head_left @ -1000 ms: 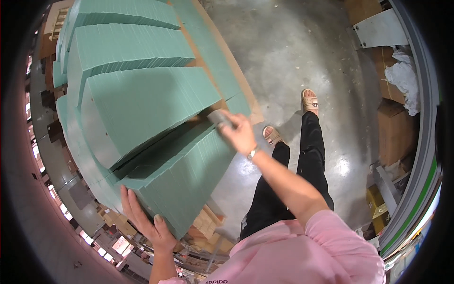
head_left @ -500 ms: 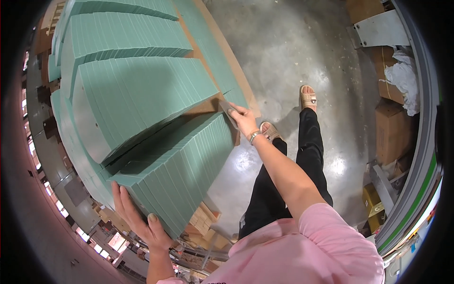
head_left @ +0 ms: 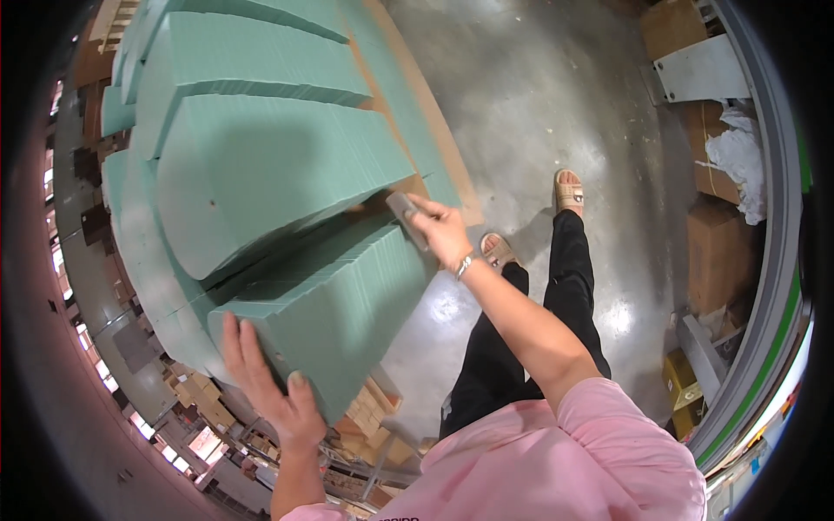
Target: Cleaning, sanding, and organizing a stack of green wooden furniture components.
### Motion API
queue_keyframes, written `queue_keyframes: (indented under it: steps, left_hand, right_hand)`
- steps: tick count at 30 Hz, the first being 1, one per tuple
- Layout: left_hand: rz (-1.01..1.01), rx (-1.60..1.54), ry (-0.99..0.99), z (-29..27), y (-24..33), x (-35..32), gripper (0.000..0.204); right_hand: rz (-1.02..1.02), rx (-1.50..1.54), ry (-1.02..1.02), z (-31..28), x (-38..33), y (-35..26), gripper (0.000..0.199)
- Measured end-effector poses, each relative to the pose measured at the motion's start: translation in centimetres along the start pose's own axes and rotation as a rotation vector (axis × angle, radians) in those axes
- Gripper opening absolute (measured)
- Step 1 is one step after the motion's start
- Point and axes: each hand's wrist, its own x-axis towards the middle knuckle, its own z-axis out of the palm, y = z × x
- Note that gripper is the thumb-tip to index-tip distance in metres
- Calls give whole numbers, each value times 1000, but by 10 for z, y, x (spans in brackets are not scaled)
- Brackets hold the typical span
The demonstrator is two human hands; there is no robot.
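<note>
A block of stacked green boards [head_left: 347, 304] slants at the near end of a larger row. My left hand [head_left: 282, 395] lies against its lower-left end, fingers extended and thumb apart, gripping nothing. At the block's opposite end, my right hand [head_left: 439, 230] holds a small flat greyish plate [head_left: 407, 221] between thumb and fingers, beside the board edges. What kind of tool the plate is, I cannot make out. A dark gap separates this block from the bigger green stack [head_left: 287, 165] behind it.
Further green stacks [head_left: 269, 56] stand beyond, along a brown board edge [head_left: 443, 148]. Concrete floor [head_left: 521, 87] lies to the right, under my sandalled feet. Cardboard boxes [head_left: 719, 252] and crumpled white plastic [head_left: 738, 161] line the right side. Small wooden blocks [head_left: 373, 408] sit below the near block.
The plate in my right hand has shifted slightly left and turned, blurred by motion. My left hand stays on the block's end. The whole view has shifted a little.
</note>
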Motion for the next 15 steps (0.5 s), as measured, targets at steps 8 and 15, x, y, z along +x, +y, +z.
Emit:
queue_keyframes:
  steps: [8,15]
  left_hand:
    - [61,-30,66,0,-12,-3,60]
    - [-13,3,28,0,-7,-6,65]
  right_hand:
    - [-651,-250,-357,102,-148,-118,56]
    - [-560,-165,-438,115,-182,-171,52]
